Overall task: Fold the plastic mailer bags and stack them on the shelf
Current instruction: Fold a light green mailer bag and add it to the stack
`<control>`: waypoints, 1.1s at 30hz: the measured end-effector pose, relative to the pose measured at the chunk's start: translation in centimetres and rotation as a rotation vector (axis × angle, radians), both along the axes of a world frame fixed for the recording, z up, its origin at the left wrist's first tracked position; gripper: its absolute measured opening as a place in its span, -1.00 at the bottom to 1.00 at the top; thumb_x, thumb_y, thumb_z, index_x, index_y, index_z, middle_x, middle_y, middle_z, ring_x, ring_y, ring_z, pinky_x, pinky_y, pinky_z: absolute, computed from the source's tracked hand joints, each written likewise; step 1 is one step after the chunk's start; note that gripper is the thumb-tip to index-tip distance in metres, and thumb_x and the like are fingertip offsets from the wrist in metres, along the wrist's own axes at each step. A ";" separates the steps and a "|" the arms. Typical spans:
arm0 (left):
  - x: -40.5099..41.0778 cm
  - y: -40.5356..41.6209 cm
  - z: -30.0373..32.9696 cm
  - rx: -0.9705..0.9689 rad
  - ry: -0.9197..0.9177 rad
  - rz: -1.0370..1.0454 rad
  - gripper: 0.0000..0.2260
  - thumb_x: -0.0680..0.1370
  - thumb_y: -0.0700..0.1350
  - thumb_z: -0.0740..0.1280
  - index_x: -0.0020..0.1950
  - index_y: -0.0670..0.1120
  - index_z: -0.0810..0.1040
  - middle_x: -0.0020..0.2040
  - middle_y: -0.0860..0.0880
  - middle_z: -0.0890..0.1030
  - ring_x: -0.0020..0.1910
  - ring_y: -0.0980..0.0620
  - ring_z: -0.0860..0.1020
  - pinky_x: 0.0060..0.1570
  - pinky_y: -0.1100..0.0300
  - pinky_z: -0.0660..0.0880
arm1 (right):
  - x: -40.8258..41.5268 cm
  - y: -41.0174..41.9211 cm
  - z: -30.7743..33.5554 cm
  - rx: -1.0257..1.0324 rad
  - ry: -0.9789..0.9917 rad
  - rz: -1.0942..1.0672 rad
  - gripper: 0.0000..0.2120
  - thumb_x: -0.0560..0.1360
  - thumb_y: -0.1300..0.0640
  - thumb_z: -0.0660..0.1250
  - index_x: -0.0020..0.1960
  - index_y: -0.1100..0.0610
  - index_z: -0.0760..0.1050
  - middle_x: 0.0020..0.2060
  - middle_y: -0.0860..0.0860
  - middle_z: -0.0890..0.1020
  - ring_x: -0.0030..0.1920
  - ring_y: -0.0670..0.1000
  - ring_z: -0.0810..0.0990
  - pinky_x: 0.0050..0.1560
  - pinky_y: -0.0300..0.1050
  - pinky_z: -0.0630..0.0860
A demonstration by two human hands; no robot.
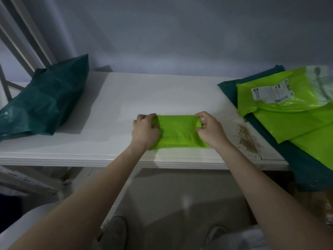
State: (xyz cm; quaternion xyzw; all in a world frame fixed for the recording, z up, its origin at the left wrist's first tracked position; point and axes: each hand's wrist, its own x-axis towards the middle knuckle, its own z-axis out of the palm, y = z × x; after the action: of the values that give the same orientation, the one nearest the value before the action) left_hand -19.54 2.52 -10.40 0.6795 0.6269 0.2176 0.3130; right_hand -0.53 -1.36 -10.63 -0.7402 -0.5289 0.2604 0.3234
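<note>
A lime green mailer bag (177,131), folded into a small rectangle, lies near the front edge of the white shelf (111,109). My left hand (145,131) grips its left end with curled fingers. My right hand (210,129) pinches its right end between thumb and fingers. More flat lime green mailer bags (292,109), one with a white shipping label, lie at the right on dark green bags (228,89).
A bulky dark green plastic bag (45,103) sits on the shelf's left end against a metal frame (19,42). A grey wall stands behind. A brown stained patch (247,139) marks the shelf's right front. The floor and my shoes show below.
</note>
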 end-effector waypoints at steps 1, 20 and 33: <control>-0.1 0.2 0.1 -0.052 -0.050 0.008 -0.56 0.53 -0.24 0.18 0.41 -0.03 0.36 0.35 -0.15 0.31 0.35 -0.17 0.27 0.34 0.08 0.26 | 0.0 0.1 0.0 -0.004 0.099 -0.026 -0.56 0.41 0.44 0.18 0.19 0.07 0.46 -0.09 0.09 0.58 -0.11 0.08 0.56 -0.13 -0.13 0.49; 0.4 0.9 -0.6 0.019 -0.231 0.151 -0.73 0.58 -0.22 0.20 0.25 -0.12 0.55 0.20 -0.10 0.53 0.12 -0.03 0.50 -0.03 0.42 0.29 | 0.7 2.0 -0.5 0.006 0.255 -0.232 -0.62 0.43 0.43 0.23 0.21 0.26 0.53 0.18 0.15 0.58 0.22 0.06 0.52 0.25 -0.16 0.42; -0.2 0.2 -1.0 0.196 0.309 -0.051 -0.65 0.63 -0.14 0.07 0.41 0.02 0.37 0.28 -0.12 0.33 0.28 -0.13 0.28 0.17 -0.03 0.29 | -0.6 0.5 -0.4 -0.095 -0.426 0.005 -0.64 0.57 0.29 0.10 0.34 0.19 0.41 0.25 0.18 0.31 0.27 0.18 0.25 0.22 -0.05 0.28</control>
State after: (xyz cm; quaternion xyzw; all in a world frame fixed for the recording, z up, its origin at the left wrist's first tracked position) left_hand -19.73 2.77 -11.40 0.7479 0.6257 0.1627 0.1508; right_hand -1.15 -0.86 -11.07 -0.7916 -0.5742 0.1236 0.1687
